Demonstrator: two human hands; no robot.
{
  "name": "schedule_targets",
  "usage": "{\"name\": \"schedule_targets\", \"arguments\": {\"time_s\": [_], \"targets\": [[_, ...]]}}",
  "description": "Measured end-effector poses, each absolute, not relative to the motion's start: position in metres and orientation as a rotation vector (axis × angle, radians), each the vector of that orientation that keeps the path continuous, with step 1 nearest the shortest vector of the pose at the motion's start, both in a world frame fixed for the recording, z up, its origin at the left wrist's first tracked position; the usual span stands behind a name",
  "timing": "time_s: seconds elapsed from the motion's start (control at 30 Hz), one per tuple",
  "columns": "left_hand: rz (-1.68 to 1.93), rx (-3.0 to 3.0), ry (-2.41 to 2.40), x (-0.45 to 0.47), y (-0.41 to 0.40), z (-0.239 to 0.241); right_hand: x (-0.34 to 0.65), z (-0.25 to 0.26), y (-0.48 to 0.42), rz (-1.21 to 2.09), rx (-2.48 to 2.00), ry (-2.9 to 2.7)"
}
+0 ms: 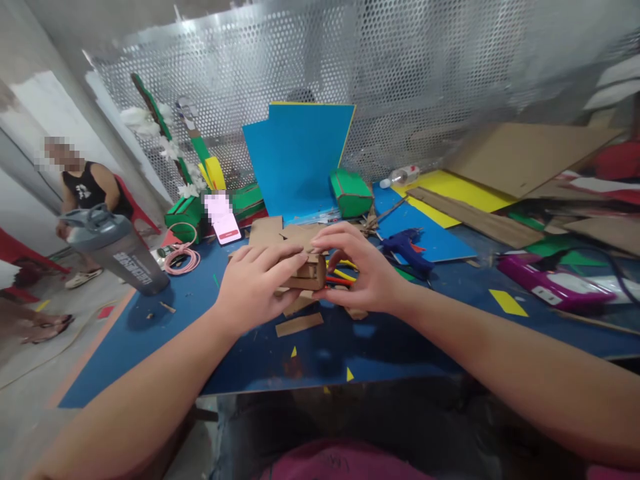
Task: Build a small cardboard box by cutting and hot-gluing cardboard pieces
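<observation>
Left hand [255,285], right hand [361,273] — on cardboard [309,273]

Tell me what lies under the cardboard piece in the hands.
Cardboard scraps lie on the blue table below the cardboard piece. The left hand and right hand hide the rest.

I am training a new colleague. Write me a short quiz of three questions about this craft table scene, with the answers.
1. What do the left hand and the right hand hold together? A) a small cardboard piece B) a paintbrush C) a roll of tape
2. True or false: the blue glue gun lies to the right of the right hand, touched by neither hand.
3. Fill in: the grey shaker bottle stands at the ____ side of the table (left or right).
Key: 1 A; 2 true; 3 left.
</observation>
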State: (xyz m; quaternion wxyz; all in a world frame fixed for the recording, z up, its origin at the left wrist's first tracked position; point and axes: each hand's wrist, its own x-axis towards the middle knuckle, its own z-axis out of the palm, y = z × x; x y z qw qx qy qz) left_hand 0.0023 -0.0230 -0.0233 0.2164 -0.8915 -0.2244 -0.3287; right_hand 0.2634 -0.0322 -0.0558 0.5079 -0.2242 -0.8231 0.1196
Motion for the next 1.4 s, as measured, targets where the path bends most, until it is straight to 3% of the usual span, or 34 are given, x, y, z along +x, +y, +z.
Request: {"name": "schedule_targets", "arguments": {"time_s": [0.57, 1.4], "targets": [[-1.045, -2.884, -0.669, 0.0002, -0.0174, -0.0286, 0.2643, -0.05, -0.0351, 0.23, -0.548, -2.0], [-1.071, -2.825, -0.705, 0.0024, -0.0209, -0.0263, 0.2658, -0.0495, -0.0374, 0.172, -0.556, -2.003]]}}
